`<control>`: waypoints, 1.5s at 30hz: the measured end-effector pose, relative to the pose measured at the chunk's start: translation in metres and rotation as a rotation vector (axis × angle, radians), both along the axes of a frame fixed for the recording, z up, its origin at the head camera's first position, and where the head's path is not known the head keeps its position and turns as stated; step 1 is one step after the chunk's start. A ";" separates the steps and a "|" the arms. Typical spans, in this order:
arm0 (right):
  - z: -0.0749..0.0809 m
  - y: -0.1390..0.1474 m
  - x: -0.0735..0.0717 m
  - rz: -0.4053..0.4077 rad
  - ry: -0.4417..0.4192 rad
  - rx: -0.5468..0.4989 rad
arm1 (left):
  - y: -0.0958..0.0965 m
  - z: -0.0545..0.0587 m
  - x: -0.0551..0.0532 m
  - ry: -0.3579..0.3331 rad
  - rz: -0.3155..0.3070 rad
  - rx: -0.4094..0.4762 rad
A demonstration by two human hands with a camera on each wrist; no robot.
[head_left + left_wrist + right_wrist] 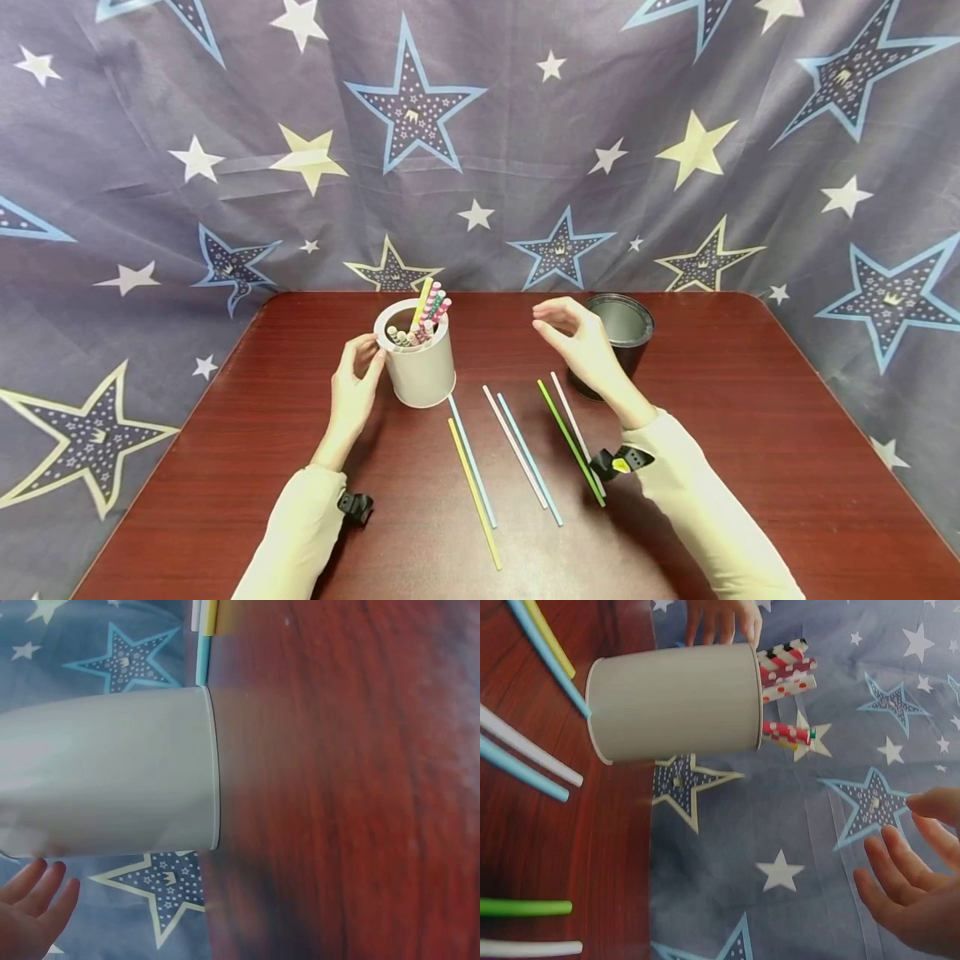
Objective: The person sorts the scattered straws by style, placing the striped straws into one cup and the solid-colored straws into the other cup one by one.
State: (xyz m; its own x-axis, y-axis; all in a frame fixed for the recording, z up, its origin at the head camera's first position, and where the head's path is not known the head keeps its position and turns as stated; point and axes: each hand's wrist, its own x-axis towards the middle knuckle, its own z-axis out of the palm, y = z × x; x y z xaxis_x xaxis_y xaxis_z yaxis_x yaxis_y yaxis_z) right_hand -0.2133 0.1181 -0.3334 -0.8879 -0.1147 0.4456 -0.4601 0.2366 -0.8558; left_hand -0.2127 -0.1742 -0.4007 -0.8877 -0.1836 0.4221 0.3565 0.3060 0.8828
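Observation:
A white cylindrical container (422, 375) stands upright at the left of the table, holding several patterned paper straws (786, 675) and a yellow straw (422, 307). My left hand (354, 392) is at its left side, fingertips touching it near the rim. In the left wrist view, the fingers (45, 892) look straight beside the wall of the container. Raised in front of the black container (630, 342), my right hand (577, 333) has loosely bent fingers and holds nothing. It hides part of that black container.
Plain straws lie in pairs on the brown table (712, 400): a yellow straw (474, 492) with a blue one, a pink straw (514, 446) with a blue one, and a green straw (567, 437) with a pale pink one. A star-patterned cloth (480, 150) hangs behind.

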 end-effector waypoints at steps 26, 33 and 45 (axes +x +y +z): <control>-0.033 0.078 0.000 -0.250 0.264 0.275 | 0.023 0.020 0.042 0.260 -0.139 -0.029; -0.041 0.093 0.002 -0.277 0.306 0.299 | 0.033 0.023 0.047 0.236 -0.226 -0.135; -0.053 0.112 0.006 -0.274 0.301 0.310 | 0.038 -0.008 0.032 0.105 -0.366 -0.337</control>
